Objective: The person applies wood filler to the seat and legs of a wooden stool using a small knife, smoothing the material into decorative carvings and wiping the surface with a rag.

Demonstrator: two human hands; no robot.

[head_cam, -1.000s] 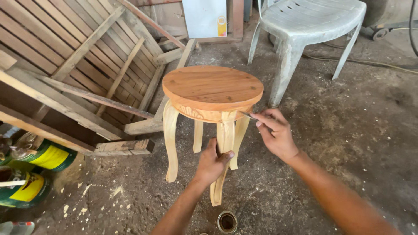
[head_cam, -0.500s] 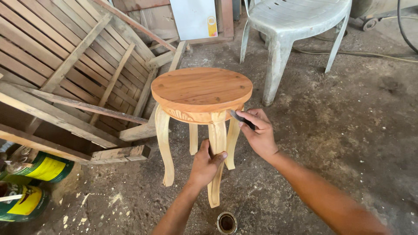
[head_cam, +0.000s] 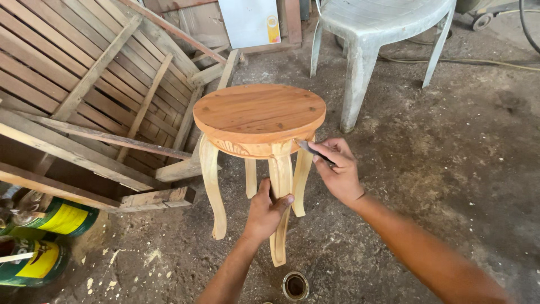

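From the head camera, the left hand [head_cam: 269,209] is wrapped around the nearest leg of a small round wooden stool [head_cam: 260,112], fingers closed on the leg partway down, while the right hand [head_cam: 336,169] pinches a thin dark brush [head_cam: 308,150] between fingertips and thumb, its tip touching the carved band just under the seat's right edge. To do this stroke well, it seems wise to keep the left grip firm so the stool cannot rock, to work the tip along the carved grooves in short light passes, and to lift off before any excess runs down the pale leg. The stool stands upright on the dusty concrete floor [head_cam: 450,169], near the middle of the view. Its seat is a warm orange-brown with visible grain and a few dark spots; the curved legs below are much paler, bare-looking wood. A small open tin [head_cam: 295,285] sits on the floor just in front of the stool. A grey plastic chair [head_cam: 374,28] stands behind, slatted wooden frames [head_cam: 84,84] lean at the left, and green-and-yellow cans [head_cam: 39,247] lie at the lower left.
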